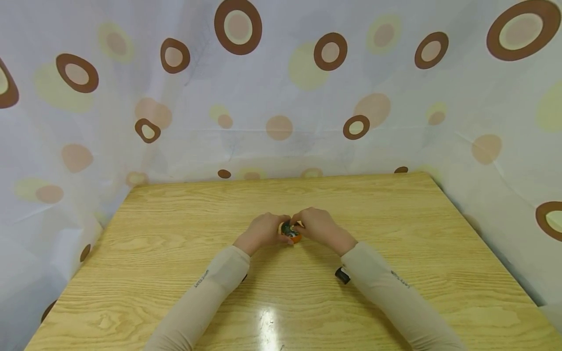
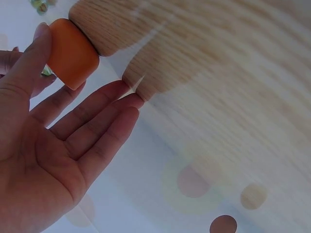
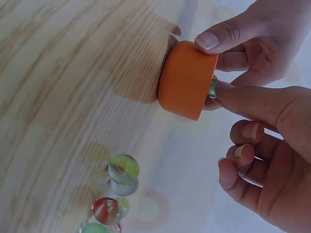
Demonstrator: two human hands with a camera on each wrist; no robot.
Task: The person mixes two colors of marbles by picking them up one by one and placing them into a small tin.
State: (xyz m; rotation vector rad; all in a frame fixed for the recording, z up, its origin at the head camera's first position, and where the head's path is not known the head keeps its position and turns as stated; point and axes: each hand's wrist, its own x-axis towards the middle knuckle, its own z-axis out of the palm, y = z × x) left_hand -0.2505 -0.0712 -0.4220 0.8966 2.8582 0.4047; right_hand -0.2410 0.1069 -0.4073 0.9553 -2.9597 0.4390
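Observation:
A small orange bowl point(image 1: 296, 239) stands on the wooden table, with dark green and pale contents showing inside it in the head view. My left hand point(image 1: 265, 229) holds it from the left, thumb on the rim and index finger against the opposite side; the other fingers extend loosely, as the left wrist view shows. From the right, my right hand point(image 1: 318, 225) pinches a green glass marble point(image 3: 213, 89) between thumb and index finger right at the bowl's mouth. Its remaining fingers are curled. Several glass marbles point(image 3: 124, 168) lie on the table beside the bowl, hidden behind the right hand in the head view.
The wood-grain table point(image 1: 175, 273) spreads out on all sides of the hands. A white curtain point(image 1: 281, 87) with brown and yellow circles hangs behind it and along both sides. A small black device point(image 1: 342, 275) shows beneath the right sleeve.

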